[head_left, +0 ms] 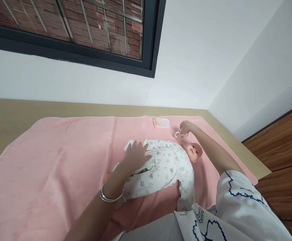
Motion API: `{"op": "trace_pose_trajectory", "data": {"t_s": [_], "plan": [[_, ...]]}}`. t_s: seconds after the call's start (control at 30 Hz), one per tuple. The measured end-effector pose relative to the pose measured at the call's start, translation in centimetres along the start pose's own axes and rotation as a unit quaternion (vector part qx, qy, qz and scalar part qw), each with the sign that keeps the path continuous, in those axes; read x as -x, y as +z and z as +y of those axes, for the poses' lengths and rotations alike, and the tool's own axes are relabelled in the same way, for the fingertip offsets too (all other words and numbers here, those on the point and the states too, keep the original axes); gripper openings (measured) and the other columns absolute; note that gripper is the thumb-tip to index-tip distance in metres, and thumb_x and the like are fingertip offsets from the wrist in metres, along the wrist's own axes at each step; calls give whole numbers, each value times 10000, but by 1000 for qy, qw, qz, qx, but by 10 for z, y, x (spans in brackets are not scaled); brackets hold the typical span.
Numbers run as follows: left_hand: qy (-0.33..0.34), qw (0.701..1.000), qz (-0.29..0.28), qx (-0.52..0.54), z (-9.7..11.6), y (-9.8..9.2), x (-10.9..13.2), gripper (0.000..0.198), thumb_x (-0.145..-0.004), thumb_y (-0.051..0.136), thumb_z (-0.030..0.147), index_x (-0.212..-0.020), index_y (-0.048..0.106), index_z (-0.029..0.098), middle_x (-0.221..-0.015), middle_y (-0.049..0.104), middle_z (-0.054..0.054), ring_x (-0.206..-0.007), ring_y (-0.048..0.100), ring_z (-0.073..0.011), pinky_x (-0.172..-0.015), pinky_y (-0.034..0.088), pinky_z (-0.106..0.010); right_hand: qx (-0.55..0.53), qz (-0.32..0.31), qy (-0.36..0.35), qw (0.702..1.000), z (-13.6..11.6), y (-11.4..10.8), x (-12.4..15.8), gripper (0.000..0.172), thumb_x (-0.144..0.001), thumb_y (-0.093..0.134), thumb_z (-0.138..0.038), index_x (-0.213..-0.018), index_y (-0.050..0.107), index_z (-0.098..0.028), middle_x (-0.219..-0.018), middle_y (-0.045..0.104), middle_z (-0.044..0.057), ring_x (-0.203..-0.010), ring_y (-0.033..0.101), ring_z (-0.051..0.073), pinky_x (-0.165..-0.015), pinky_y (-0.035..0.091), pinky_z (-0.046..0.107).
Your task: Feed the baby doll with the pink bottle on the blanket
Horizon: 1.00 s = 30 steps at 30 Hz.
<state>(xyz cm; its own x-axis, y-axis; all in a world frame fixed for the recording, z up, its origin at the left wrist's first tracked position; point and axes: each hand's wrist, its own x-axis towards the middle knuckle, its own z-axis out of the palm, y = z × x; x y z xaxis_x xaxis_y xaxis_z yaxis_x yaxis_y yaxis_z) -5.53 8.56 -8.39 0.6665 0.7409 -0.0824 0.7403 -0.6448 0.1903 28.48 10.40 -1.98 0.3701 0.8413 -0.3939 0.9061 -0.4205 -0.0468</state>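
Observation:
A baby doll (192,151) lies on its back in a white onesie (164,167) printed with small animals, its head toward the right. My left hand (136,155), with a silver bangle at the wrist, rests flat with spread fingers on or just over the lower part of the onesie. It partly hides the cloth and a dark gap in it. Beyond the doll's head, my right hand (185,127) is closed on a small pale pink ring-shaped object (178,135). Its exact kind is too small to make out.
A pink blanket (85,147) covers most of the wooden surface (60,106). Near its back edge lies a small clear packet (161,122). A white wall and a dark-framed window (146,68) stand behind, and wood-grain panels (284,150) are at the right.

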Motion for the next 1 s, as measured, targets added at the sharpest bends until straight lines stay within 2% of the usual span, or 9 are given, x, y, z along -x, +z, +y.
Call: {"op": "trace_pose_trajectory", "data": {"t_s": [0.17, 0.3, 0.4, 0.5, 0.53, 0.57, 0.7, 0.83, 1.0], "plan": [[8, 1000, 1, -16, 3, -3, 3, 642, -939, 519, 465, -1500, 416, 169, -1510, 468, -202, -1451, 336, -442, -1164, 296, -592, -19, 15, -5, 1000, -4, -5, 9, 445, -580, 734, -114, -1023, 730, -73, -903, 696, 122, -651, 621, 198, -693, 552, 362], [11, 1000, 7, -22, 2, -2, 5, 637, -941, 518, 466, -1503, 412, 184, -1510, 473, -188, -1450, 344, -438, -1160, 309, -593, -78, 66, 0, 995, 5, -30, 29, 548, -691, 734, -223, -1220, 647, -110, -1014, 696, 117, -649, 619, 136, -604, 498, 230], [9, 1000, 2, -21, 1, -1, 4, 630, -946, 509, 463, -1500, 417, 179, -1509, 473, -192, -1450, 347, -436, -1161, 307, -599, -184, 193, 28, 963, 24, -51, 41, 451, -778, 672, -370, -1167, 635, -144, -900, 703, 73, -640, 630, 128, -588, 453, 209], [10, 1000, -3, -13, 1, 0, 2, 628, -942, 516, 463, -1488, 435, 164, -1498, 480, -204, -1453, 336, -440, -1163, 295, -612, -219, 333, 101, 912, 52, -53, 35, 443, -896, 467, -495, -1115, 633, -147, -766, 679, 62, -612, 621, 131, -662, 447, 240], [12, 1000, -4, -10, 1, 0, 2, 625, -941, 516, 465, -1482, 444, 160, -1490, 486, -206, -1453, 336, -442, -1161, 297, -613, -196, 336, 127, 912, 62, -47, 30, 481, -924, 391, -507, -1105, 635, -134, -731, 667, 71, -598, 611, 136, -684, 441, 254], [13, 1000, -4, -6, 1, 0, 1, 620, -940, 516, 466, -1475, 454, 157, -1480, 496, -207, -1449, 338, -446, -1157, 302, -613, -175, 289, 147, 930, 70, -37, 24, 492, -940, 344, -491, -1103, 625, -121, -719, 664, 78, -590, 605, 138, -699, 432, 261], [21, 1000, -1, 5, 2, 2, 1, 585, -927, 534, 463, -1430, 512, 164, -1416, 557, -200, -1421, 376, -455, -1134, 327, -617, -156, 168, 155, 961, 89, 23, 5, 377, -872, 483, -425, -933, 655, -94, -626, 633, 110, -618, 618, 185, -673, 412, 266], [25, 1000, 9, 9, -1, 3, 2, 565, -922, 538, 461, -1404, 539, 167, -1389, 578, -197, -1411, 390, -452, -1133, 326, -620, -143, 153, 153, 966, 91, 76, 1, 438, -812, 571, -553, -914, 667, -138, -1041, 686, 164, -966, 636, 282, -761, 413, 305], [27, 999, 21, 14, -4, 5, 4, 562, -925, 523, 459, -1400, 540, 159, -1387, 572, -205, -1409, 381, -466, -1119, 328, -638, -205, 118, 92, 967, 97, 92, 6, 446, -850, 568, -540, -907, 690, -115, -1055, 679, 159, -936, 612, 225, -785, 399, 275]]}}
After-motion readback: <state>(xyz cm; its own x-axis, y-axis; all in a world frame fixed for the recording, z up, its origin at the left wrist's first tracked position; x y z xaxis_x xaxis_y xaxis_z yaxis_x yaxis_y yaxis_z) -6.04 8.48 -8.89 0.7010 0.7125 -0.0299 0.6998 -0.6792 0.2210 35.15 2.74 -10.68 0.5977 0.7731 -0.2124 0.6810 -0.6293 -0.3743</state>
